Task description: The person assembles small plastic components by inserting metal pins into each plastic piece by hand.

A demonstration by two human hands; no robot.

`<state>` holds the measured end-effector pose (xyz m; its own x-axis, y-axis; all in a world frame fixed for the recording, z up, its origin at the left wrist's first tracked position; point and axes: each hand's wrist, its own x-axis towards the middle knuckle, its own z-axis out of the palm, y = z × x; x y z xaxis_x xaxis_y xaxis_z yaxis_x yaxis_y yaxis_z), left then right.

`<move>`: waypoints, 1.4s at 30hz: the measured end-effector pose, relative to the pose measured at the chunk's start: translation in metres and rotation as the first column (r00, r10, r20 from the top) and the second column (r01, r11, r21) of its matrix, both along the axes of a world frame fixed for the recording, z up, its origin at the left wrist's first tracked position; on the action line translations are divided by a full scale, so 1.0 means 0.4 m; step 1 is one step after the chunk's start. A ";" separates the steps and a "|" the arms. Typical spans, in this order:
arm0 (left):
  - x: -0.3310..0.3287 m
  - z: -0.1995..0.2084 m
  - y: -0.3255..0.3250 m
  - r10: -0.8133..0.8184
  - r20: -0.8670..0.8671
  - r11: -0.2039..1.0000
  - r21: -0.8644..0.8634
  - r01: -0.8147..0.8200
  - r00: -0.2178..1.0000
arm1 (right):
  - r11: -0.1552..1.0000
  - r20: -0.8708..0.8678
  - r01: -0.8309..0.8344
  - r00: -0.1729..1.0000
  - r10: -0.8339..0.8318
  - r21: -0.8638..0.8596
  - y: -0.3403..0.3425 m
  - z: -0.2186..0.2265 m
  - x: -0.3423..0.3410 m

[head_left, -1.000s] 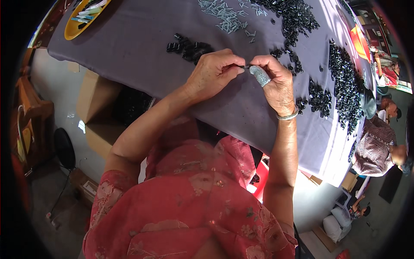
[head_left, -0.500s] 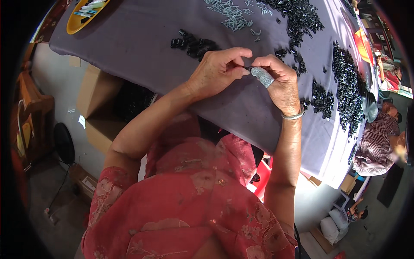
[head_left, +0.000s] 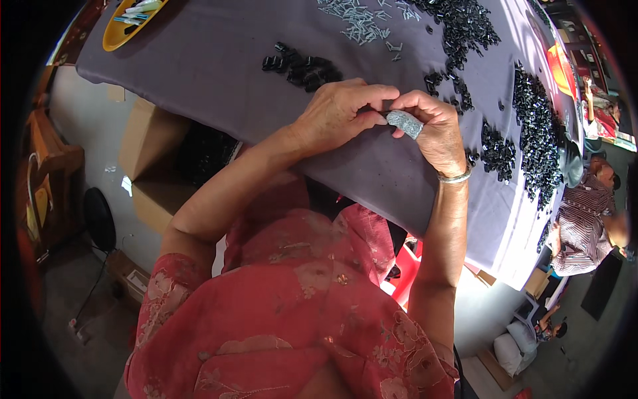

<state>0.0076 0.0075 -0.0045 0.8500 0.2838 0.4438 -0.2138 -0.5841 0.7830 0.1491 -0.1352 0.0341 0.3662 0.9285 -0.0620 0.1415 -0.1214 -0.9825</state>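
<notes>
My left hand (head_left: 339, 113) and my right hand (head_left: 435, 130) meet above the front part of the cloth-covered table (head_left: 199, 73). Fingertips of both are pinched around a small dark piece (head_left: 387, 113), mostly hidden between them. A grey wrap (head_left: 405, 124) covers one digit of my right hand, and a bracelet (head_left: 454, 177) circles that wrist. Just beyond my left hand lies a loose cluster of black plastic parts (head_left: 302, 66). Small black parts (head_left: 497, 153) are heaped to the right of my right wrist.
Farther back are small grey pieces (head_left: 355, 20) and a pile of black parts (head_left: 465, 30). A long black heap (head_left: 538, 133) runs along the right side. A yellow tray (head_left: 116, 36) with pens sits far left. An open cardboard box (head_left: 143, 143) stands below the left edge; a person (head_left: 585, 226) is at right.
My left hand has shifted slightly right, and its upper fingers now reach to my right fingertips. My right hand has turned a little. The person at right has moved.
</notes>
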 end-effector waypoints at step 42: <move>-0.013 0.025 0.005 -0.014 -0.010 1.000 0.013 0.014 1.000 | 0.985 0.003 -0.035 0.999 0.035 -0.170 0.027 -0.009 -0.011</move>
<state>0.0023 0.0096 0.0055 0.8581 0.2661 0.4391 -0.2144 -0.5914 0.7774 0.1448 -0.1244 0.0305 0.3344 0.9169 -0.2179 0.1540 -0.2813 -0.9472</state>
